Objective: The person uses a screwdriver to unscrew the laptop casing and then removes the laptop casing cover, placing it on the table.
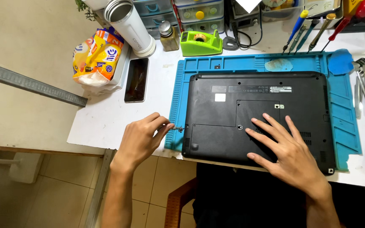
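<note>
On the white desk [106, 118] a black laptop [258, 114] lies bottom-up on a blue mat [343, 122], the right hand [286, 150] spread flat on it, while the left hand [142, 137] pinches a small screw [179, 128] just beside its left edge.

Black laptop [258, 114], blue mat [343, 131], green tape dispenser [200, 43], white table [106, 118].

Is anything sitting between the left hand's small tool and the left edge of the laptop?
Nothing visible. The left hand holds a small tool whose tip already meets the laptop at its left edge. The right hand rests flat on the base, away from it.
</note>
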